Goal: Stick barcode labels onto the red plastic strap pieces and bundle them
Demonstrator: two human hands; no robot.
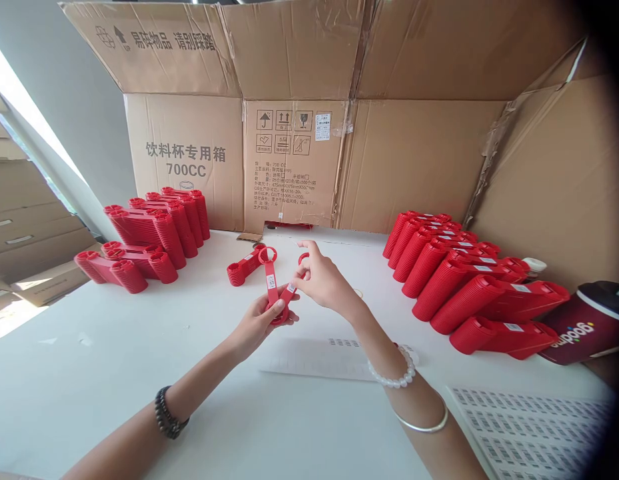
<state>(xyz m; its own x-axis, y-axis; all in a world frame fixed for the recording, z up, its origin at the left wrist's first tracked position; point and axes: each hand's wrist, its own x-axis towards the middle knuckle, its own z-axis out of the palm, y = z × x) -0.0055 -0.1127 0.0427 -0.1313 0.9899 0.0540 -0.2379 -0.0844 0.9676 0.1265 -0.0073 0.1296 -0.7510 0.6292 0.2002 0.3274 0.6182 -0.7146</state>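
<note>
My left hand [264,319] is closed around the lower rings of two red plastic strips [270,275], which fan apart in a V. A ring tops the left strip, and a white barcode sticker [270,282] lies on its face. My right hand [322,279] pinches the right-hand strip beside another barcode sticker [291,288]; its index finger is raised, and the fingers partly cover this strip's upper ring [303,259]. Just behind the hands, a small stack of the same ringed strips [245,265] lies on the white table.
Stacked red strips [156,230] stand at the left, and a longer row of labelled stacks [449,267] at the right. Sticker sheets [314,360] [532,427] lie in front. A dark red cup [584,327] stands far right. Cardboard [294,173] walls the back.
</note>
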